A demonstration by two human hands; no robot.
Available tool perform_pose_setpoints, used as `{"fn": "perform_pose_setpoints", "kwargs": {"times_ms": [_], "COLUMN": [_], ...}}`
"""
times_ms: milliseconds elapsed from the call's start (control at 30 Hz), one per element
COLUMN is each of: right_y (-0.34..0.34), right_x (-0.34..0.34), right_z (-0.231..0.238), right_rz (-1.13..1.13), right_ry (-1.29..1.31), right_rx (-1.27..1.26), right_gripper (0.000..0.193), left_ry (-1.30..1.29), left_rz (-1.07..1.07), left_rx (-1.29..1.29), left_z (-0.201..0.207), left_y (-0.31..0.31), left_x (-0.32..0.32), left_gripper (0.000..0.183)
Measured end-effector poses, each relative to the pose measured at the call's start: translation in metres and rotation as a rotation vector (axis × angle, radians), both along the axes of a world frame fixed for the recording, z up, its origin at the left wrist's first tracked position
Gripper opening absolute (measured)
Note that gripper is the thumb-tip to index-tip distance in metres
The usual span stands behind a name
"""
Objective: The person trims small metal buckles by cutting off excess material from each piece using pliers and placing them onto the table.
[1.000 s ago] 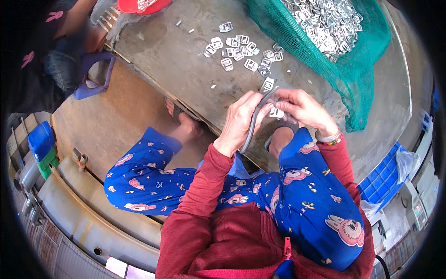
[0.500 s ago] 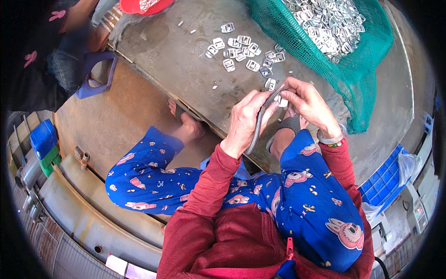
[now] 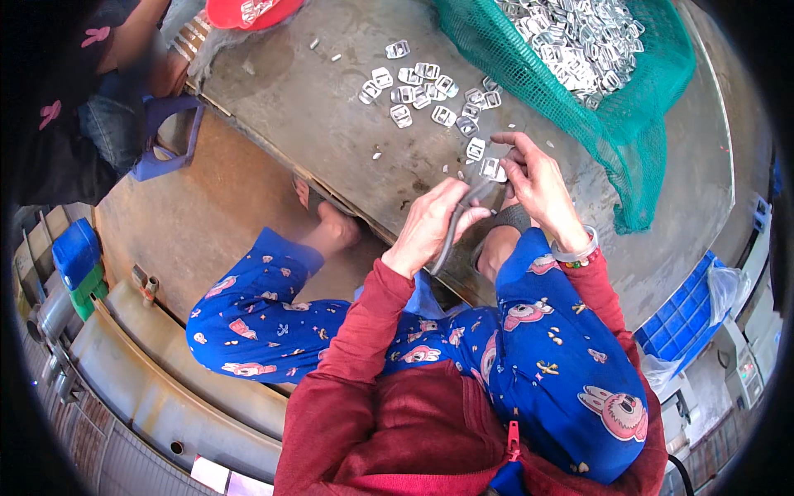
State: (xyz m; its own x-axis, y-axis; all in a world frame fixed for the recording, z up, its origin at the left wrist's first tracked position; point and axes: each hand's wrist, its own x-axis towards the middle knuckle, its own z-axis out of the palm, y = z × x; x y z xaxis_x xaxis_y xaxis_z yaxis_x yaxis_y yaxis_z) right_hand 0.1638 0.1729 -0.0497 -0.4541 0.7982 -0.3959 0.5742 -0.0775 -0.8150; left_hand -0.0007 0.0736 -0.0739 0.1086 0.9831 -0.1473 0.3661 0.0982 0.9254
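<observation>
My left hand (image 3: pixel 432 219) is closed round a long, dark grey, slightly curved tool (image 3: pixel 447 245); its exact kind does not show. Between the fingers of my right hand (image 3: pixel 536 183) is a silvery metal buckle (image 3: pixel 491 169), the thumb against its edge and the forefinger stretched out above it. The blurred upper end of the tool points toward this buckle; whether they touch I cannot tell. Just beyond it a single buckle (image 3: pixel 475 149) lies on the grey worktop (image 3: pixel 314 107). Farther off lie several loose buckles (image 3: pixel 426 91).
A green mesh net (image 3: pixel 571 116) heaped with metal buckles (image 3: pixel 571 50) occupies the far right. At the far left are a red bowl (image 3: pixel 240 15) and another person's arm (image 3: pixel 132 33). My bare foot (image 3: pixel 335 223) rests near the worktop's edge. A blue crate (image 3: pixel 678 318) is at right.
My hands have come apart slightly. The tool's upper end has dropped away from the right fingers, and the buckle in them now shows more fully. My right forefinger has straightened.
</observation>
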Motion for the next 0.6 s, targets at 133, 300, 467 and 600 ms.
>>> {"fn": "perform_pose_setpoints", "kwargs": {"times_ms": [133,300,467,600], "right_y": [-0.001,0.003,0.002,-0.005], "right_x": [-0.006,-0.008,-0.012,-0.005], "right_z": [0.013,0.028,0.035,0.016], "right_rz": [0.019,0.005,0.04,0.047], "right_ry": [-0.02,0.022,-0.024,-0.02], "right_rx": [0.023,-0.161,-0.35,-0.155], "right_gripper": [0.032,0.033,0.035,0.038], "left_ry": [0.029,0.041,0.155,0.163], "left_rz": [0.219,0.165,0.084,0.113], "left_rx": [0.03,0.238,0.233,0.229], "left_z": [0.008,0.003,0.006,-0.001], "left_y": [0.008,0.017,0.013,0.011], "left_x": [-0.002,-0.002,-0.007,0.0], "left_gripper": [0.027,0.027,0.022,0.02]}}
